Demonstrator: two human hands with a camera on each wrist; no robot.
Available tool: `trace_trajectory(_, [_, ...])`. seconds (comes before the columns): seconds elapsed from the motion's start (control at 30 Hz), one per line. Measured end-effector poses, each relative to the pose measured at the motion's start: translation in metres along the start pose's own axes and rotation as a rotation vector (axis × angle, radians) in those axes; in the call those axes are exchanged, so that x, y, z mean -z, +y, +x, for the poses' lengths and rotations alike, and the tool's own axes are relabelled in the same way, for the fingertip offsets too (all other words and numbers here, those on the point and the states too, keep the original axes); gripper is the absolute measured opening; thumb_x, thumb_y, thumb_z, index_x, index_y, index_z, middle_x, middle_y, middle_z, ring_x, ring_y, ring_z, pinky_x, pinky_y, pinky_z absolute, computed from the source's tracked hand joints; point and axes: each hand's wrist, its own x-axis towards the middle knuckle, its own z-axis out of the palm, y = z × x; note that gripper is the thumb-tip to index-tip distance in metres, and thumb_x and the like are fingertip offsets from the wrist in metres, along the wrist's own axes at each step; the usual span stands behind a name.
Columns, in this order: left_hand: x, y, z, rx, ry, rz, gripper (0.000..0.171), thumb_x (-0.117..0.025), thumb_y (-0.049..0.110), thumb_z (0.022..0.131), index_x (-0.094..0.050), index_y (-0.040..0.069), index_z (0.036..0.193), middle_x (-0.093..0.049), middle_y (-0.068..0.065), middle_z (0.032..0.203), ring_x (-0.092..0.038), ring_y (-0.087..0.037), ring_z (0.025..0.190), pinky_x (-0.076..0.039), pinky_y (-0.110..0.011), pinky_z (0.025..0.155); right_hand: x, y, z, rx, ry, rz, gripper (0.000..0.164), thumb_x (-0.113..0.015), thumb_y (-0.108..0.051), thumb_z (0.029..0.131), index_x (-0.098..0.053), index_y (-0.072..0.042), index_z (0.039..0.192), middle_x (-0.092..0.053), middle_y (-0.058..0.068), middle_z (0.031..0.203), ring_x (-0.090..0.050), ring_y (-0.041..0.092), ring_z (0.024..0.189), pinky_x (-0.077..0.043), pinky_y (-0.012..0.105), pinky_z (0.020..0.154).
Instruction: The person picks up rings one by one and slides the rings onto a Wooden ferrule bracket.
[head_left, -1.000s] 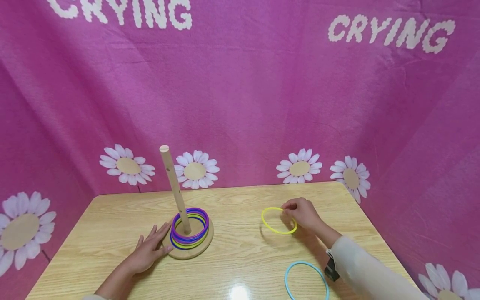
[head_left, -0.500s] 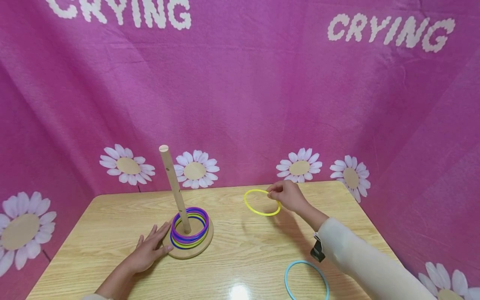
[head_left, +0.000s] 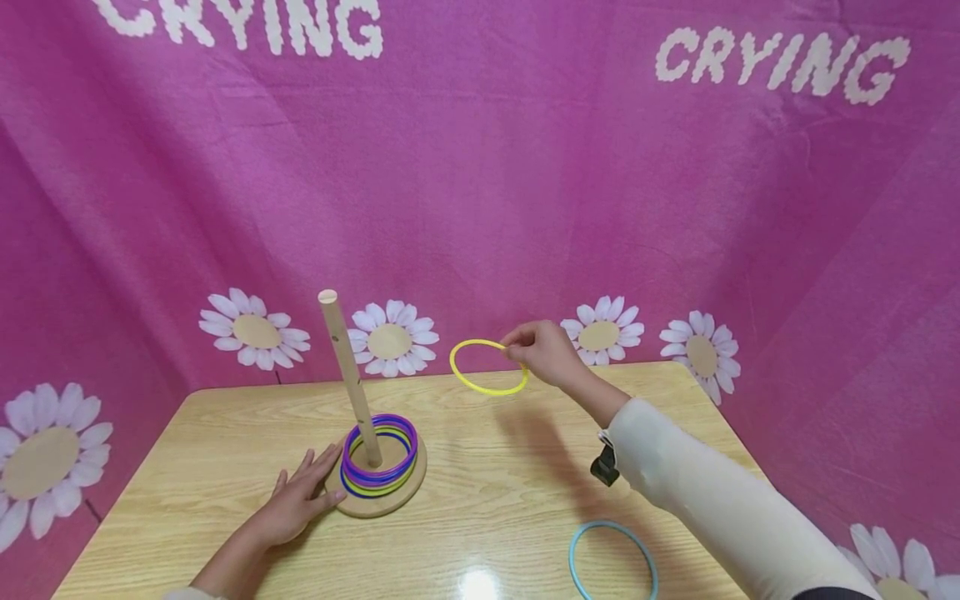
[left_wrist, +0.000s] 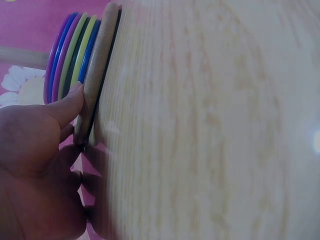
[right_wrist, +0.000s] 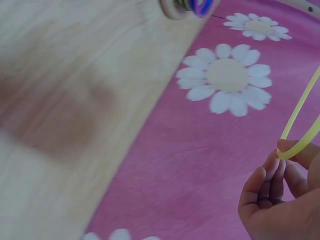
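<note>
My right hand [head_left: 546, 352] pinches a yellow ring [head_left: 489, 392] between thumb and fingertips, holding it up above the table's far side. In the right wrist view, the thumb and fingers close on the edge of that yellow ring [right_wrist: 301, 144]. A wooden peg [head_left: 348, 367] rises from a round wooden base [head_left: 386, 505] at the left. Around its foot lie several stacked rings [left_wrist: 70, 55] in purple, blue, green and yellow. My left hand [head_left: 292, 502] rests against the left of the base, fingers extended, with its thumb on the base's edge.
A light blue ring [head_left: 574, 567] lies near the table's front, right of centre. The wood-grain table [head_left: 480, 475] ends at a pink curtain [head_left: 480, 208] with white flowers, which also closes in both sides.
My right hand has lifted the yellow ring and carried it left and away from me, towards the peg. The left hand and the stacked rings have stayed where they were.
</note>
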Motion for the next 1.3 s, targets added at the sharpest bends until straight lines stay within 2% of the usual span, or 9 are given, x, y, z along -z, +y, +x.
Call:
trace_trajectory(0.23, [0.0,-0.001,0.001,0.002,-0.005,0.005,0.077,-0.066,0.034,0.101,-0.03,0.003,0.161,-0.025,-0.025,0.166,-0.001,-0.058,0.152,0.011,-0.081,0.109,0.001,-0.032,0.018,0.04,0.003,0.025,0.014,-0.074,-0.01,0.088,-0.08,-0.003,0.098,-0.071,0.001,0.077,-0.056,0.011,0.07,-0.044,0.025,0.062])
trace_trajectory(0.43, [0.0,-0.002,0.001,0.01,-0.009,0.007,0.077,-0.066,0.034,0.101,-0.03,0.004,0.162,-0.024,-0.026,0.166,-0.001,-0.058,0.152,0.012,-0.081,0.109,-0.001,-0.062,0.029,0.062,0.001,0.059,0.011,-0.075,-0.011,0.09,-0.08,-0.006,0.099,-0.073,0.005,0.081,-0.056,0.013,0.069,-0.043,0.026,0.06])
trace_trajectory(0.6, [-0.001,-0.003,0.001,0.006,-0.005,0.006,0.076,-0.066,0.033,0.101,-0.03,0.003,0.161,-0.025,-0.026,0.166,-0.001,-0.058,0.152,0.012,-0.081,0.109,-0.003,-0.087,0.036,0.087,0.005,0.081,0.015,-0.074,-0.012,0.091,-0.08,-0.004,0.103,-0.076,0.008,0.088,-0.061,0.014,0.075,-0.046,0.025,0.063])
trace_trajectory(0.7, [-0.001,-0.004,0.001,0.003,-0.004,0.006,0.076,-0.066,0.033,0.101,-0.03,0.004,0.161,-0.025,-0.025,0.166,-0.001,-0.058,0.152,0.011,-0.081,0.109,-0.004,-0.102,0.04,0.116,0.016,0.118,0.015,-0.074,-0.009,0.091,-0.08,-0.003,0.103,-0.075,0.007,0.087,-0.062,0.014,0.076,-0.046,0.024,0.063])
trace_trajectory(0.83, [-0.001,-0.003,0.001,0.001,-0.003,0.01,0.076,-0.066,0.033,0.101,-0.031,0.004,0.161,-0.025,-0.025,0.166,-0.002,-0.058,0.152,0.011,-0.081,0.109,-0.006,-0.123,0.044,0.139,0.033,0.157,0.016,-0.073,-0.007,0.091,-0.079,0.0,0.104,-0.074,0.007,0.085,-0.059,0.013,0.073,-0.044,0.022,0.06])
trace_trajectory(1.1, [0.0,-0.001,0.001,0.008,-0.006,0.003,0.076,-0.066,0.033,0.101,-0.03,0.003,0.161,-0.025,-0.026,0.166,-0.001,-0.058,0.152,0.011,-0.081,0.11,-0.014,-0.158,0.048,0.17,0.042,0.187,0.014,-0.074,-0.004,0.091,-0.079,-0.001,0.103,-0.075,0.008,0.086,-0.062,0.012,0.075,-0.045,0.021,0.061])
trace_trajectory(1.3, [-0.002,-0.004,0.001,-0.022,0.017,-0.004,0.075,-0.067,0.032,0.1,-0.033,0.003,0.16,-0.027,-0.027,0.165,-0.003,-0.059,0.151,0.011,-0.082,0.108,-0.026,-0.175,0.049,0.165,0.022,0.158,0.012,-0.073,-0.006,0.093,-0.079,-0.003,0.102,-0.075,0.008,0.089,-0.064,0.011,0.077,-0.048,0.019,0.062])
